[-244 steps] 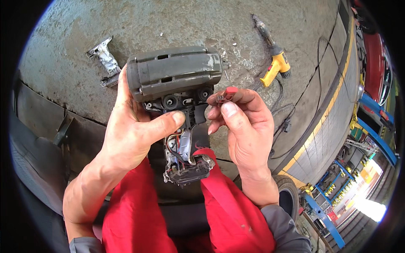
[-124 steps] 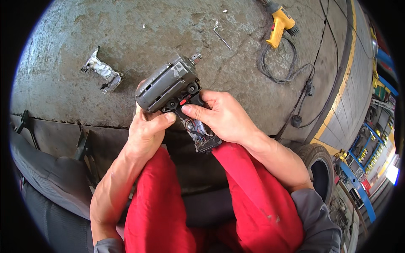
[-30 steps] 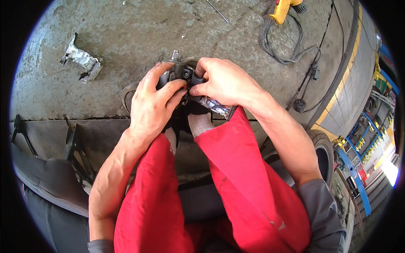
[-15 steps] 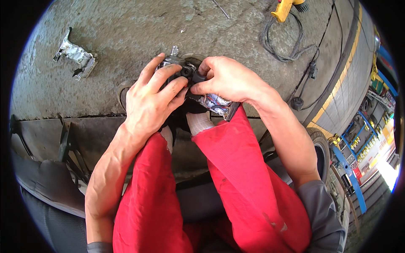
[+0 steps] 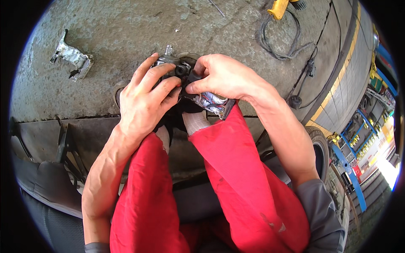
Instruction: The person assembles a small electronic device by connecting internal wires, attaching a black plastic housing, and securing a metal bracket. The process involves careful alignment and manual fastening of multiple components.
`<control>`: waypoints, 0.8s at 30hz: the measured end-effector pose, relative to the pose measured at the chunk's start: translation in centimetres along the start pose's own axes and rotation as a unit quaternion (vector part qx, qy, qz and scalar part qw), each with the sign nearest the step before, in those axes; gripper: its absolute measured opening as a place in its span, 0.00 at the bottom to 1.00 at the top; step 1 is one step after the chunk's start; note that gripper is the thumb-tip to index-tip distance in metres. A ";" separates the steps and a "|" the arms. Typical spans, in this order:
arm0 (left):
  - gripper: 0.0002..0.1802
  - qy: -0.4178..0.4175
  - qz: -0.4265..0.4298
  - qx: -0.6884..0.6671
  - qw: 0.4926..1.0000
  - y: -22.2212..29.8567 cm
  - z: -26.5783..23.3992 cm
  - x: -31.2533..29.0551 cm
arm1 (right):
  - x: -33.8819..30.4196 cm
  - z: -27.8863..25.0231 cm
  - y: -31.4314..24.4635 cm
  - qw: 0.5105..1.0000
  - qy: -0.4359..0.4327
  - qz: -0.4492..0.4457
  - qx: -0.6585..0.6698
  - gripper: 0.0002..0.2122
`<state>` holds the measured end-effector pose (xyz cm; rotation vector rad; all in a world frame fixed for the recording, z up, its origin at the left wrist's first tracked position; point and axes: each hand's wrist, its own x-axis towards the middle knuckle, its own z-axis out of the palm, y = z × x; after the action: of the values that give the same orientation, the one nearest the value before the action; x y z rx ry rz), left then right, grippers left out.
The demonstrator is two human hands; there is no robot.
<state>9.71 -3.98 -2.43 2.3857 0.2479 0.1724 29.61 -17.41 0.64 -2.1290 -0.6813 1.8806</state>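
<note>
Between my hands, over my shoes, is a partly opened impact wrench (image 5: 165,63) with a square metal drive pointing away from me. Its nearer right part lies open, showing silvery innards and coloured wires (image 5: 211,101) beside my trouser leg. My left hand (image 5: 145,95) is closed round the dark head of the wrench from the left, fingers spread over its top. From the right, my right hand (image 5: 223,76) pinches a black part (image 5: 193,77) of the wrench between thumb and fingers. The palms and fingers hide much of the tool's middle.
A loose silver and black housing piece (image 5: 75,59) lies on the worn concrete floor at left. A thin metal rod (image 5: 217,7) and a yellow tool (image 5: 278,8) with a coiled cable (image 5: 291,52) lie farther off. A tyre (image 5: 317,147) stands at right.
The whole scene has shifted slightly left and up in the view. Both hands keep their hold on the wrench; the left fingers have eased slightly, baring more of its head.
</note>
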 end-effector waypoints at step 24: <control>0.24 -0.005 -0.144 -0.139 0.980 0.2 0.6 -0.5 | 1.2 0.5 0.7 0.999 -0.002 0.006 0.047 0.27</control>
<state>9.43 -4.67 -2.76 2.0464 0.5246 0.0542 29.33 -17.48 -0.82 -2.0760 -0.5690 1.8846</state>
